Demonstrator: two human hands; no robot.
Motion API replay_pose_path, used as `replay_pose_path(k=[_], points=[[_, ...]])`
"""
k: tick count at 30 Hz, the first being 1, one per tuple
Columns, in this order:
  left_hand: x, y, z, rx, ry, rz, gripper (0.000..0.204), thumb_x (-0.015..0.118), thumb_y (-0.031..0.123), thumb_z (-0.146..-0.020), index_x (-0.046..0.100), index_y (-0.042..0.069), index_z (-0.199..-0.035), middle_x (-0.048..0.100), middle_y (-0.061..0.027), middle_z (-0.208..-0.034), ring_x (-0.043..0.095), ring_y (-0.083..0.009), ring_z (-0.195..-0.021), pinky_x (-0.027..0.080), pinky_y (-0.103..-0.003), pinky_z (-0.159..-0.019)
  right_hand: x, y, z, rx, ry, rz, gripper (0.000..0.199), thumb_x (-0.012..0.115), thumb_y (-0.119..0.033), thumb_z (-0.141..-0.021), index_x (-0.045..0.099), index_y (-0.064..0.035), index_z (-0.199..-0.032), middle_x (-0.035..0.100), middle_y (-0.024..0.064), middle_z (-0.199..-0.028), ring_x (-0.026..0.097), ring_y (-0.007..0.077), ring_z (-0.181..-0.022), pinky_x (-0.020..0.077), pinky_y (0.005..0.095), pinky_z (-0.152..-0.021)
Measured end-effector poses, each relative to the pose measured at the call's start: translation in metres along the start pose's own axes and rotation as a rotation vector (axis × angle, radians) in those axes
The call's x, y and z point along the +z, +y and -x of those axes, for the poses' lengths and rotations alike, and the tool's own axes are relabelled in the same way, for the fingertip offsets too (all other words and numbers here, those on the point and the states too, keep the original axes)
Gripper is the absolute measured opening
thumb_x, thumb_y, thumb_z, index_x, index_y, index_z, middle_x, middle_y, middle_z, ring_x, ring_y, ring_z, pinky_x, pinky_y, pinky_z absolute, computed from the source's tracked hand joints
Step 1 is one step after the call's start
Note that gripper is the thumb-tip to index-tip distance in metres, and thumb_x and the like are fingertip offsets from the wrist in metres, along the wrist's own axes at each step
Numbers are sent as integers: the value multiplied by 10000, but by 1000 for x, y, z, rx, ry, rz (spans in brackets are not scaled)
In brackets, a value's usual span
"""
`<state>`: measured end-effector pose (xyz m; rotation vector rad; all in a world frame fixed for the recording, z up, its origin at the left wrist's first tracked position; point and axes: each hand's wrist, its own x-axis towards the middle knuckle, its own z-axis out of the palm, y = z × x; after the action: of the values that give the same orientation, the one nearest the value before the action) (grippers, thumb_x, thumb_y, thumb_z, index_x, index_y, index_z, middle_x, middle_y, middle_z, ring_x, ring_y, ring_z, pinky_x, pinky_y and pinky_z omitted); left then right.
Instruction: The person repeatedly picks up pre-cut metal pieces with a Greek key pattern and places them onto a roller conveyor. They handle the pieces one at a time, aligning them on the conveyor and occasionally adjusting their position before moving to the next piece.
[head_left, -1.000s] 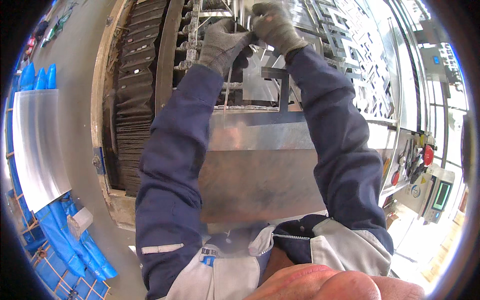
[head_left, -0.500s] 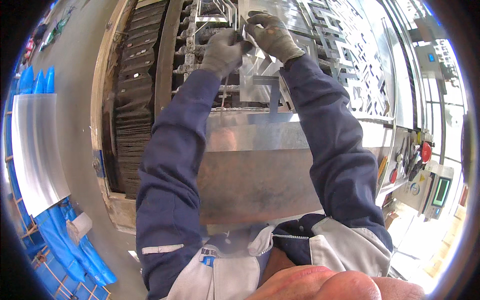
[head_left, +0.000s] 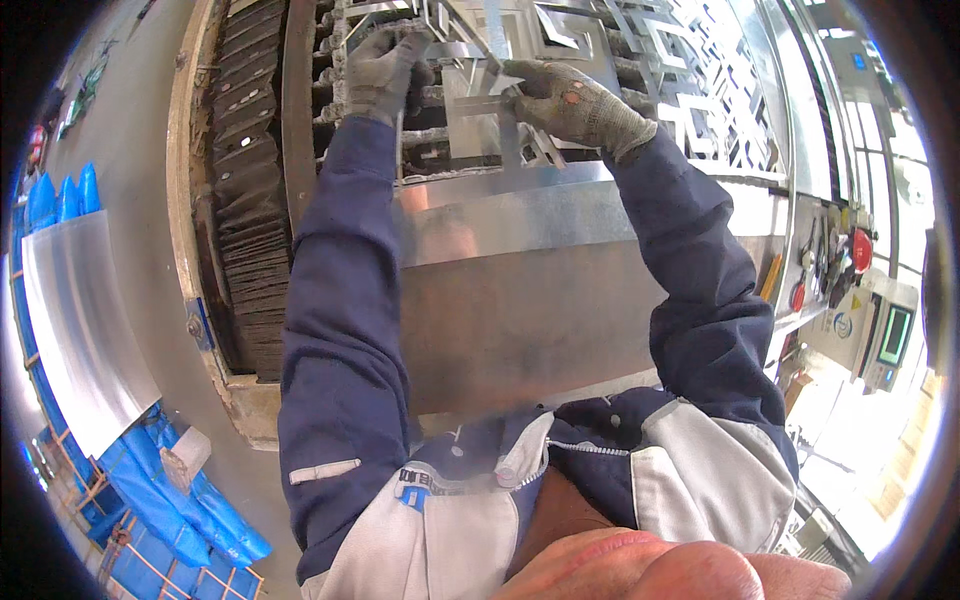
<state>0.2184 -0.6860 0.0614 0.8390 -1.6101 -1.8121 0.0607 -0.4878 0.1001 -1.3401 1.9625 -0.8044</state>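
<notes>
Both gloved hands, left hand (head_left: 385, 70) and right hand (head_left: 570, 100), pinch a cut sheet-metal piece (head_left: 480, 95) above the slatted cutting bed (head_left: 250, 200). It now sits higher than half a second ago, seemingly lifted free of the cut-out sheet (head_left: 700, 90).

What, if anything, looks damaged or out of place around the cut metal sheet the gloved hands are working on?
One small thing: the grey knitted glove on the right hand has a worn reddish patch on its back. Otherwise both hands, left hand included, grip a flat silver cut-out metal piece, and nothing looks spilled or askew.
</notes>
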Motion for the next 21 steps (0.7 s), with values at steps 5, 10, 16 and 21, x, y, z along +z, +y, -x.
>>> replay_pose_path(k=[5,10,16,21], points=[[-16,18,16,-19,-24,2,400,836,380,-848,682,44,-1000,640,-16,-656,540,-97,-465,404,-289,-402,-6,-19,16,-327,-38,513,388,557,-197,-879,612,-9,-1214,706,252,-984,707,379,-930,555,453,-810],[-30,68,18,77,-65,-114,360,812,383,-868,661,63,-938,534,10,-564,469,-69,-414,344,-264,-369,-22,-35,22,-483,284,708,344,567,-98,-861,643,-7,-1184,702,151,-898,694,334,-864,566,412,-764],[-25,96,22,76,-1,-26,309,796,350,-885,642,82,-877,520,16,-562,444,-95,-382,305,-277,-344,-53,-67,-2,-441,308,351,305,558,-28,-895,674,10,-1175,720,125,-912,704,231,-845,572,360,-756],[-20,104,19,51,26,106,283,778,307,-904,623,75,-854,492,23,-551,410,-99,-356,293,-283,-337,-72,-67,-23,-530,221,604,336,576,-39,-881,682,-18,-1200,729,163,-1045,713,277,-895,565,377,-793]])
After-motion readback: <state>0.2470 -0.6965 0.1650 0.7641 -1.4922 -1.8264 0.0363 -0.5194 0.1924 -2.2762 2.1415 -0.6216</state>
